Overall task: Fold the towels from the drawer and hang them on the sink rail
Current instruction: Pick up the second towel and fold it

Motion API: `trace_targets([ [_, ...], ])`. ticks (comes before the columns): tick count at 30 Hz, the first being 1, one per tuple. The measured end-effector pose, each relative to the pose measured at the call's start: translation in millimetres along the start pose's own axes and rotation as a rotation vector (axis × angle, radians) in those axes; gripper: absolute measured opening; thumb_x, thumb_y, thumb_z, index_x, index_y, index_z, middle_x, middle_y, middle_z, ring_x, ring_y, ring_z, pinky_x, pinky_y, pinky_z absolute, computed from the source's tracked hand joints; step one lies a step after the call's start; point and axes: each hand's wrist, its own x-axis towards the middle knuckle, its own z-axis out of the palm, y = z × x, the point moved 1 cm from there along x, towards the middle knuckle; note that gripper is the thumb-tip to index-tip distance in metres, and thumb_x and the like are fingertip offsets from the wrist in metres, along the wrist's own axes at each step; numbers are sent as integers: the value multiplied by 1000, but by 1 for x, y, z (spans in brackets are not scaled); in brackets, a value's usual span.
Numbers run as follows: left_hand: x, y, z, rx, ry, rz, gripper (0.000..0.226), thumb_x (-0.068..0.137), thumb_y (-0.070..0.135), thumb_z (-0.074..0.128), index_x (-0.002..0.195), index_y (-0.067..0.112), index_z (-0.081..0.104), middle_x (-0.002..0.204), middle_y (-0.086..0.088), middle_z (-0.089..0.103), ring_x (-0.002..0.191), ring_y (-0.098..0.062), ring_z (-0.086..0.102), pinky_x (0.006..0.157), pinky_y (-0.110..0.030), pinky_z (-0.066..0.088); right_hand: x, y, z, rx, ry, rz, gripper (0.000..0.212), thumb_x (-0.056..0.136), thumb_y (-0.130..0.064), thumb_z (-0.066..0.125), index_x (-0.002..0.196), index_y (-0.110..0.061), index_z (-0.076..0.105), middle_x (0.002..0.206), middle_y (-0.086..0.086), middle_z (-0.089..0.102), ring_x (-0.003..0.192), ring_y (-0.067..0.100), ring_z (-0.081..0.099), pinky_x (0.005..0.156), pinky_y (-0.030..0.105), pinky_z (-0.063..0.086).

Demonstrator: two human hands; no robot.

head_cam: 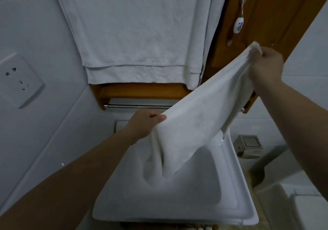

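1. The towel (204,116) is stretched taut above the sink (239,185), slack belly drooping toward 6 o'clock, probably to square it for folding.
2. The left hand (147,123) pinches its low corner at 9 o'clock. The right hand (266,64) clutches the high corner at 2 o'clock.
3. The rail (138,106) runs just behind (partly hidden by cloth), under a hung towel (138,34) at 12 o'clock.
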Motion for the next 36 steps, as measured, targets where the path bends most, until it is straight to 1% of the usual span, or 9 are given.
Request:
trace_targets([
  [6,8,9,2,2,178,-1,29,94,37,60,80,16,74,74,-3,67,72,-17,60,67,-29,43,-44,29,41,-247,-307,-59,27,104,-32,46,114,-19,68,95,0,65,78,17,58,74,36,48],
  [9,12,23,3,-69,222,30,44,93,38,60,58,13,53,56,0,44,54,-13,40,56,-28,32,-73,31,68,-225,-457,-132,22,99,-30,55,103,-20,74,89,-1,69,79,16,62,71,33,49],
  [12,15,34,6,-90,185,51,41,94,39,59,69,6,64,60,-4,50,55,-12,42,56,-28,34,-100,26,87,-102,-670,-164,23,95,-27,65,118,-23,70,102,-8,67,89,4,61,71,21,46],
  [15,12,41,9,-66,151,76,32,96,34,57,73,16,68,59,3,53,55,-10,44,54,-26,33,-117,20,94,-22,-949,-168,44,94,-21,67,136,-32,58,89,-11,63,63,-7,53,60,10,41],
  [17,10,42,8,-19,130,105,30,98,33,55,73,20,67,60,4,53,58,-12,47,54,-26,34,-120,19,96,-18,-1076,-179,44,94,-19,67,134,-35,60,105,-19,67,80,-7,58,72,12,43],
  [23,4,34,6,113,79,198,30,98,35,54,73,21,63,56,8,45,55,-6,42,53,-24,28,-110,13,96,-316,-856,-292,15,96,-22,60,97,-21,75,89,-5,69,79,12,60,62,26,43],
  [27,1,31,8,146,122,133,26,90,38,65,66,32,58,57,11,51,56,-5,48,52,-20,33,-103,6,93,-342,-714,-331,18,97,-20,58,106,-21,73,98,-8,67,89,8,58,70,22,40],
  [30,-1,16,7,4,144,-22,36,86,42,69,71,10,68,66,-1,65,61,-15,59,59,-30,49,-90,-1,81,-245,-599,-286,21,98,-19,55,106,-19,75,105,-4,69,99,12,59,81,27,44],
  [36,-8,24,14,1,-83,39,11,89,30,68,81,24,65,67,9,54,63,-6,50,58,-19,37,-76,-1,73,-179,-484,-199,23,100,-19,52,110,-20,72,105,-6,63,99,15,56,90,37,51],
])
